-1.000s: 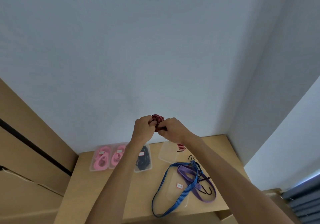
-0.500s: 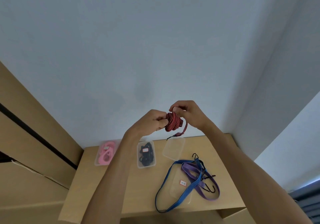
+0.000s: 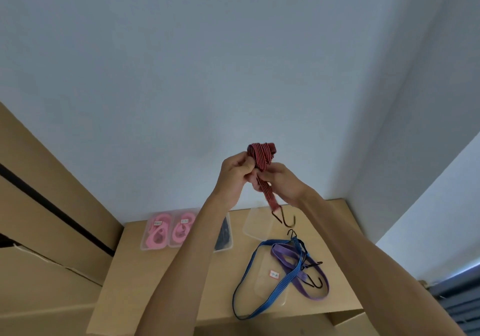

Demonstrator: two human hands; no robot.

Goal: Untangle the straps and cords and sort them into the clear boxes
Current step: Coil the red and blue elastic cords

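Box labels (image 3: pixel 274 274) perhaps printed, illegible

left forearm (image 3: pixel 192 242) covering most of the box of black cords (image 3: pixel 225 234); labels on pink boxes (image 3: pixel 158 223) and flat box (image 3: pixel 274 274) too small to read.

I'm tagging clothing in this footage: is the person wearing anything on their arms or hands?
Nothing shows: the left hand and the right hand are bare, no gloves, rings, watch or bands visible. Both forearms are uncovered down to the picture's lower edge, so no sleeve comes into view.
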